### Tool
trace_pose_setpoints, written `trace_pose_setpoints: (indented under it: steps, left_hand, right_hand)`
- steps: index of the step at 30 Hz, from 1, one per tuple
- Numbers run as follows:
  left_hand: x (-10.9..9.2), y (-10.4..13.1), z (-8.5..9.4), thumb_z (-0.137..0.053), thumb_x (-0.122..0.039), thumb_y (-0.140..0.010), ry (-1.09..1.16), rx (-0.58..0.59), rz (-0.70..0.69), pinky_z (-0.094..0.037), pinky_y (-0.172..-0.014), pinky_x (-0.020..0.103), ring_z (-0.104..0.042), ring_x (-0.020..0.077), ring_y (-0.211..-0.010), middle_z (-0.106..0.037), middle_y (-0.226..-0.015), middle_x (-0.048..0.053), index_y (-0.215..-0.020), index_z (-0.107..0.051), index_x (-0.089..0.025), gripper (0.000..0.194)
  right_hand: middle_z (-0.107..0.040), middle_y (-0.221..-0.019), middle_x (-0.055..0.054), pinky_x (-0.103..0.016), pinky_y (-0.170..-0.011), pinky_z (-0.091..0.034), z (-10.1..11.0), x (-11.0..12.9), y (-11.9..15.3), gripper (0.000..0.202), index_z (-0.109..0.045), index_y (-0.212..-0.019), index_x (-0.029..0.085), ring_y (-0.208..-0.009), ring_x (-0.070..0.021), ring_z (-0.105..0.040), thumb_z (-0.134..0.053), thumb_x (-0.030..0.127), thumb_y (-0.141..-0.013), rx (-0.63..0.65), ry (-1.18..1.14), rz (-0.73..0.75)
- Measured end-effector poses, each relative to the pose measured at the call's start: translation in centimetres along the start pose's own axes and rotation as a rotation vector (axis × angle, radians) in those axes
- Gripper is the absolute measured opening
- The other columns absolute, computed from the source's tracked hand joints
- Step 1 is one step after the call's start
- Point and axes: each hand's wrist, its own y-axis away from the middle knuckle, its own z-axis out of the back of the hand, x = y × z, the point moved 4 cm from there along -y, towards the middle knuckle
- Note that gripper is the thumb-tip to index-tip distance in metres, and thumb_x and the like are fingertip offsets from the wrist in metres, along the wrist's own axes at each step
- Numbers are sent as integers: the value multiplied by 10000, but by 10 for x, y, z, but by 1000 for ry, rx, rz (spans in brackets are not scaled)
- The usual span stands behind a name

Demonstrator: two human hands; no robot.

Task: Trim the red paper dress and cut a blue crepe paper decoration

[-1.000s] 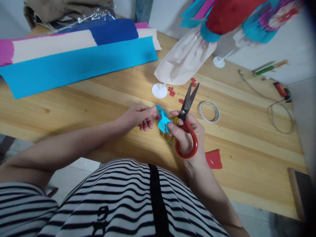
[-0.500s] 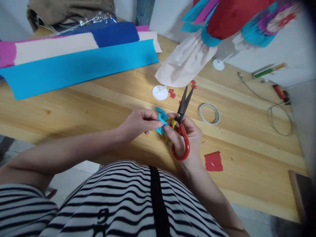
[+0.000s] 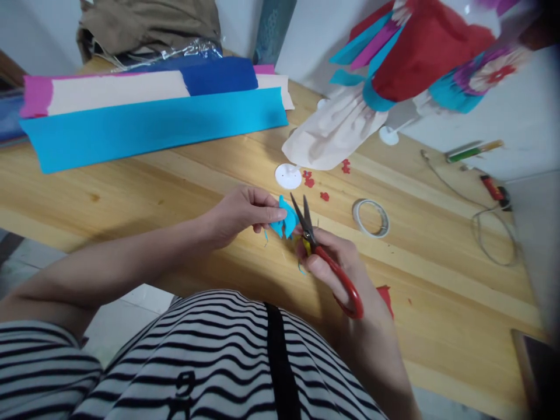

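Observation:
My left hand point(image 3: 249, 214) pinches a small blue paper piece point(image 3: 289, 220) with cut, pointed lobes. Red-handled scissors point(image 3: 335, 271) sit in my right hand point(image 3: 345, 268), its fingers wrapped round the handles. The blades are slightly parted and point up and left, with their tips close to the right edge of the blue piece. A bit of yellow shows by the scissors' pivot, partly covered by my right fingers. Beyond my hands on the table lie small red paper cutouts point(image 3: 324, 196) beside a white round base point(image 3: 288, 176).
A roll of tape point(image 3: 371, 218) lies to the right. Long blue crepe paper point(image 3: 161, 128) and other coloured sheets stretch along the back left. A red and cream paper dress figure point(image 3: 336, 131) leans at the back, near a cable point(image 3: 475, 233). A red scrap point(image 3: 385, 298) is partly behind my right wrist.
My right hand has turned the scissors from pointing away to pointing up-left at the blue piece and has drawn slightly right and down. The blue piece now looks more spread out in my left hand.

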Motion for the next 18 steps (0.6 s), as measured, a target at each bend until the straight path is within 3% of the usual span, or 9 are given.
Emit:
trace_pose_setpoints:
  steps: [3, 6, 10, 13, 18]
  left_hand:
    - [-3, 1, 1, -798, -321, -660, -3, 0, -5, -343, -529, 214, -426, 68, -519, -553, -511, -37, -594, -691, -154, 209]
    - [0, 0, 1, -793, -313, -674, -1, -6, 6, -344, -528, 212, -426, 67, -515, -545, -504, -38, -601, -694, -152, 202]
    - [6, 0, 0, -768, -296, -718, 13, -2, 27, -352, -527, 212, -425, 68, -511, -545, -510, -30, -597, -686, -151, 205]
    - [9, -1, -1, -760, -276, -736, 48, -14, 34, -354, -525, 211, -433, 68, -513, -575, -539, -20, -591, -681, -152, 207]
    - [6, 0, -1, -768, -220, -751, 121, -101, 24, -339, -516, 202, -446, 70, -521, -565, -523, -21, -566, -685, -151, 215]
  right_hand:
    - [-620, -752, 6, -311, -579, -447, -3, -3, -2, 439, -784, -1093, 256, -644, -167, -525, -792, 636, -874, -70, -3, -12]
    - [-723, -815, -19, -330, -667, -515, -4, -4, -5, 339, -777, -1012, 246, -712, -180, -621, -873, 513, -827, -282, -106, -25]
    - [-777, -813, -13, -313, -629, -486, -9, -3, -11, 329, -793, -1037, 237, -593, -128, -571, -924, 360, -761, -442, -281, -34]
    - [-746, -757, 15, -285, -562, -427, -16, -5, -13, 347, -802, -1020, 233, -546, -106, -531, -949, 344, -725, -418, -368, -70]
    - [-693, -709, 21, -284, -534, -388, -19, -9, -11, 376, -773, -1034, 235, -547, -118, -517, -929, 460, -775, -291, -445, -102]
